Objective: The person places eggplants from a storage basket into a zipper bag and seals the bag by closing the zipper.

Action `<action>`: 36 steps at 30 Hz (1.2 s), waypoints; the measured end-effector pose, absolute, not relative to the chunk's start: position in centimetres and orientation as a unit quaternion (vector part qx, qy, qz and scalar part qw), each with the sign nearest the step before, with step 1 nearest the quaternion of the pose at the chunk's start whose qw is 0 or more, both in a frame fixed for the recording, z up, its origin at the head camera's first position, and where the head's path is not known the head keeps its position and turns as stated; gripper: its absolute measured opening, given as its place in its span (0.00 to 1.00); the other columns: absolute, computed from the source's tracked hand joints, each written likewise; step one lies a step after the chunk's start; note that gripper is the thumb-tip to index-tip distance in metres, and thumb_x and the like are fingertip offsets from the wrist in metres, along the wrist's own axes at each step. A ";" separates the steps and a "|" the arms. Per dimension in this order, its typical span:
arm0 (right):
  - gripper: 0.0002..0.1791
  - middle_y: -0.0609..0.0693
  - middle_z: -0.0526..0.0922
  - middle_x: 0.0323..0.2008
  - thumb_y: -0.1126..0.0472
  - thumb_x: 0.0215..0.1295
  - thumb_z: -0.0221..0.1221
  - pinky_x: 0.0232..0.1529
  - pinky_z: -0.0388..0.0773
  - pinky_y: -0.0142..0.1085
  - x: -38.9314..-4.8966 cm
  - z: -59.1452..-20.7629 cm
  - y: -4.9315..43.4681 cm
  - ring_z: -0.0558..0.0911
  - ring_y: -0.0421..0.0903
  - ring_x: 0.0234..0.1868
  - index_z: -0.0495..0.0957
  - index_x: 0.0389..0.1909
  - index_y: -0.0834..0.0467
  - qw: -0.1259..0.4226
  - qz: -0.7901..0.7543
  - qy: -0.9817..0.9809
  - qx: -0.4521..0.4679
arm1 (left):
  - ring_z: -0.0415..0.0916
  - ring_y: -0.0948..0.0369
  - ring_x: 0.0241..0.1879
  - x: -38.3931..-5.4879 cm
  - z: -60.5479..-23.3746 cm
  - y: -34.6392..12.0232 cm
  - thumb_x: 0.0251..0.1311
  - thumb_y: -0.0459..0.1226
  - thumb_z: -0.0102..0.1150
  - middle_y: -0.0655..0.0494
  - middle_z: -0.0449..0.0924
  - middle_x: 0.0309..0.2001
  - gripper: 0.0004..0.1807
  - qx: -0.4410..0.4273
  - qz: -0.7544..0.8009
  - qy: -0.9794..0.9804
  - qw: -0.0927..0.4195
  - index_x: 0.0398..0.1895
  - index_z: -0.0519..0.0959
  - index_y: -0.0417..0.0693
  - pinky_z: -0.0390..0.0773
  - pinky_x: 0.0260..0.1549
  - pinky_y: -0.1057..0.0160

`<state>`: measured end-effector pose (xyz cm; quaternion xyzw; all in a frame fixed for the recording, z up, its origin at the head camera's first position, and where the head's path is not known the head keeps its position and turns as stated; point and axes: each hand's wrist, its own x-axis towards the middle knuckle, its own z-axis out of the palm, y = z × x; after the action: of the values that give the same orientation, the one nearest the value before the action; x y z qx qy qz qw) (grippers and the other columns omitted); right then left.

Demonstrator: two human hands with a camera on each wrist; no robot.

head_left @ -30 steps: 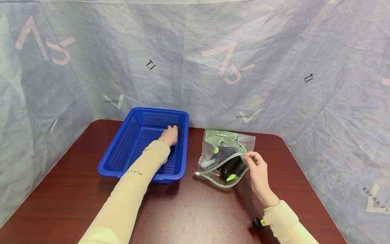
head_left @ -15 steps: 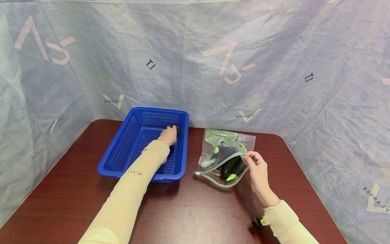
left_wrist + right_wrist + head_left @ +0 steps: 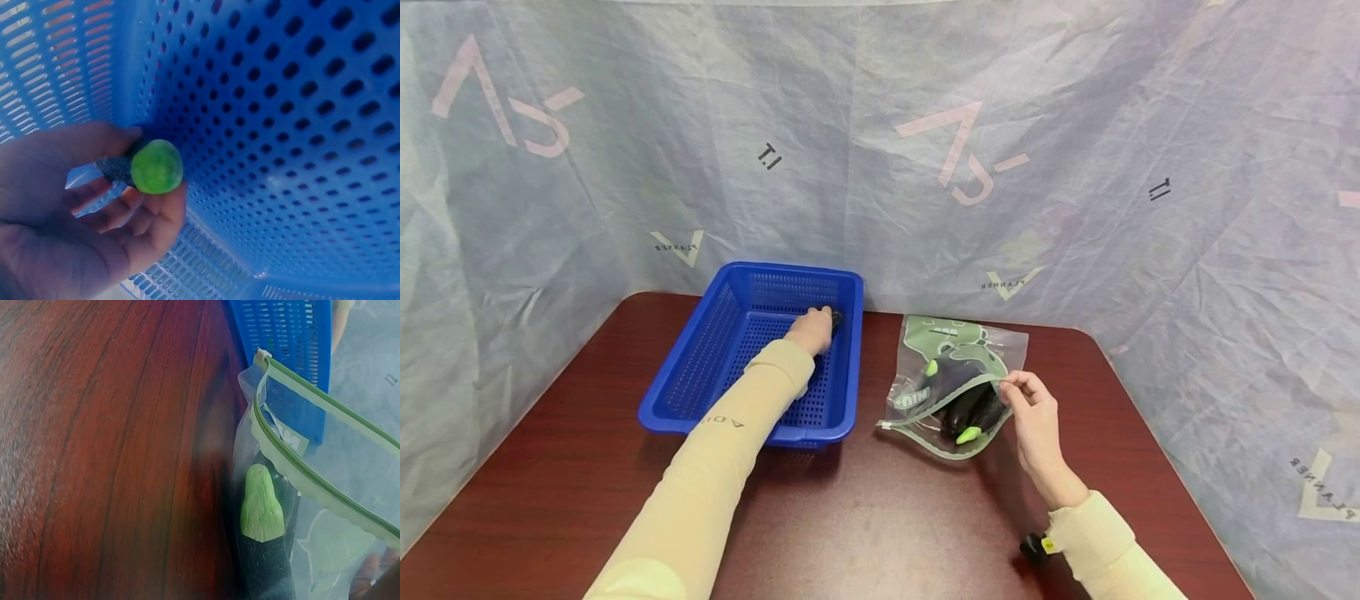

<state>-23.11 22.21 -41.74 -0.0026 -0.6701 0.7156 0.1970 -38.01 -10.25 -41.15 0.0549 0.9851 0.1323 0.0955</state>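
In the head view my left hand (image 3: 812, 332) reaches into a blue perforated basket (image 3: 658, 421), near its right wall. Its thumb and fingers hold a dark eggplant with a rounded green end (image 3: 156, 167), seen end-on in the left wrist view. Only a small dark part of that eggplant (image 3: 837, 319) shows from above. To the right lies a clear zip bag (image 3: 951, 335) printed with green, its mouth apart. My right hand (image 3: 1036, 425) pinches the rim. Inside the bag are several eggplants (image 3: 967, 412); one green cap (image 3: 261, 506) stands out in the right wrist view.
A dark red-brown wooden table (image 3: 850, 533) bears everything. Printed grey-blue cloth (image 3: 880, 167) hangs behind and at the sides. The bag's white slider (image 3: 885, 426) sits at its left corner, facing the basket. A black device (image 3: 1034, 547) is at my right cuff.
Inside the basket my left hand has shifted slightly left, and a little more of the dark eggplant shows past its fingers. My right hand and the bag have stayed put.
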 end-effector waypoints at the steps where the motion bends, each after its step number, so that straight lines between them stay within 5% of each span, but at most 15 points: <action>1: 0.04 0.44 0.73 0.21 0.72 0.62 0.55 0.35 0.70 0.32 -23.1 -41.7 22.2 0.72 0.39 0.28 0.74 0.29 0.63 0.197 0.715 -0.671 -0.004 | 0.64 0.37 0.61 -38.0 -41.1 -10.4 0.65 0.30 0.45 0.31 0.57 0.66 0.31 0.056 0.128 0.985 0.099 0.70 0.52 0.36 0.68 0.56 0.44; 15: 0.03 0.44 0.74 0.23 0.71 0.62 0.56 0.35 0.71 0.32 -23.0 -41.6 22.0 0.72 0.39 0.29 0.75 0.30 0.62 0.193 0.719 -0.668 0.011 | 0.62 0.39 0.63 -37.1 -38.4 -11.8 0.64 0.27 0.43 0.33 0.52 0.69 0.35 0.059 0.110 0.983 0.134 0.73 0.46 0.39 0.71 0.47 0.50; 25: 0.04 0.45 0.72 0.22 0.72 0.62 0.56 0.34 0.69 0.34 -23.1 -41.8 21.7 0.72 0.40 0.28 0.74 0.30 0.62 0.193 0.711 -0.676 0.009 | 0.58 0.37 0.65 -36.5 -37.3 -12.6 0.65 0.27 0.44 0.33 0.48 0.70 0.35 0.060 0.105 0.985 0.120 0.74 0.44 0.41 0.68 0.56 0.45; 36: 0.02 0.44 0.73 0.23 0.71 0.63 0.56 0.35 0.70 0.34 -23.0 -41.8 21.5 0.72 0.40 0.29 0.74 0.31 0.66 0.193 0.710 -0.677 0.000 | 0.58 0.34 0.63 -35.3 -36.7 -13.2 0.64 0.27 0.46 0.31 0.52 0.68 0.35 0.076 0.089 0.989 0.086 0.73 0.47 0.41 0.70 0.52 0.41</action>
<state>-23.02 21.55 -41.81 0.0004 -0.6767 0.7105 0.1932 -35.31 -13.18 -36.75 0.0756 0.9895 0.0888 0.0857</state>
